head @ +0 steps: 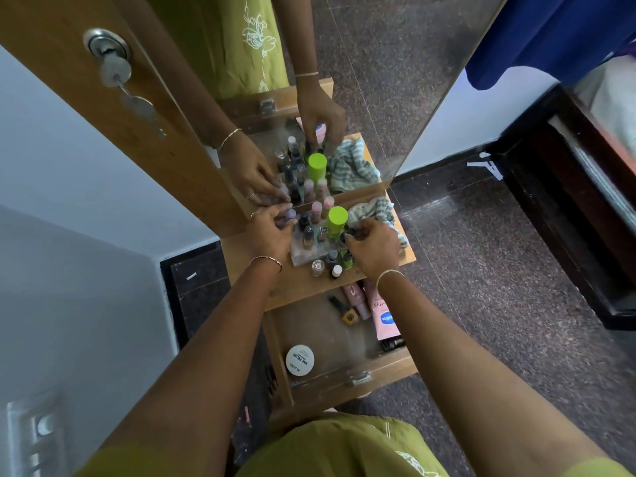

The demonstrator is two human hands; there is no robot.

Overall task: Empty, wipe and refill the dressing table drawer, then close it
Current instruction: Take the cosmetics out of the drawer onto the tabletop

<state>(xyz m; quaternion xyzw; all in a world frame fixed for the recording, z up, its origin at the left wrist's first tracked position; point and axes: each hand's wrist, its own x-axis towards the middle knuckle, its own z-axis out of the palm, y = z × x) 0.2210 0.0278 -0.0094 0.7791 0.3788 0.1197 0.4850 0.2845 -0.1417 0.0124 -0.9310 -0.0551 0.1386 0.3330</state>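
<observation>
the drawer (330,340) stands pulled fully out under the table top (246,259), directly in front of the person. emptying appears partly done: a crowd of small polish bottles (311,232) stands on a clear tray (300,259) on the table top, beside a green-capped bottle (336,220), while the drawer holds a white round tub (299,360), pink tubes (382,315), a yellow bottle (349,316) lying on its side and a dark item at the right wall. the drawer floor looks dull and smudged, so wiping is judged not yet done; the striped cloth (375,210) lies bunched on the table top against the mirror (378,80). refilling and closing remain. the left hand (272,232) has its fingers curled round a pale-capped bottle (290,215) close to the mirror. the right hand (373,247) pinches a dark bottle (351,234) just beside the green-capped bottle. neither hand touches the drawer.
</observation>
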